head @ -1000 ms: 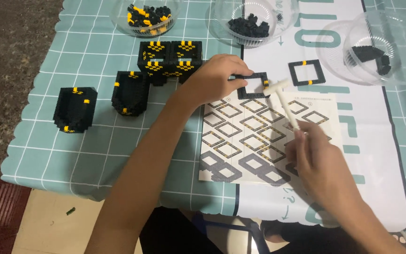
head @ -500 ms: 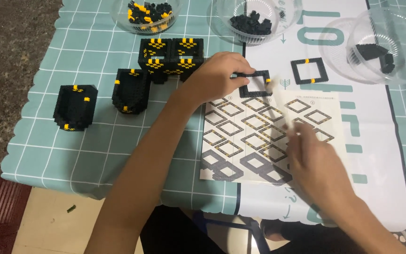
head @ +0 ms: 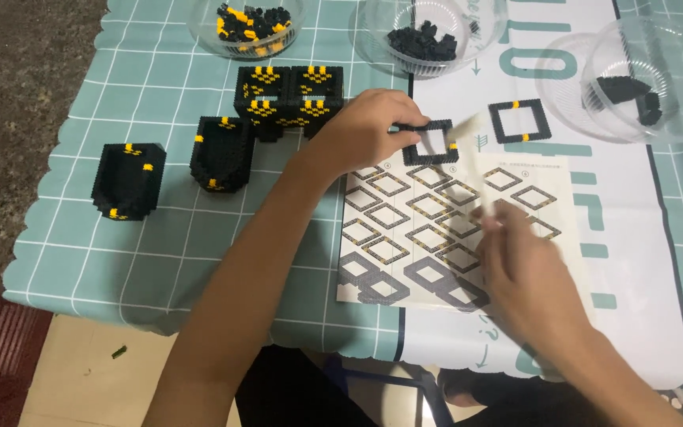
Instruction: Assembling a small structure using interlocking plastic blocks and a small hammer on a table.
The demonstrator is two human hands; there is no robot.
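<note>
Covering the table, a teal checked cloth (head: pixel 160 253) beside speckled floor (head: pixel 17 95).

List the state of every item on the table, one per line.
Left hand: pressing on a black square brick frame.
Right hand: blurred, holding a pale stick-like tool.
Second black square frame: lying flat, untouched.
Paper instruction sheet: flat, open.
Three clear plastic bowls: open, part filled with bricks.
Black-and-yellow brick boxes: upright, open-topped.
</note>
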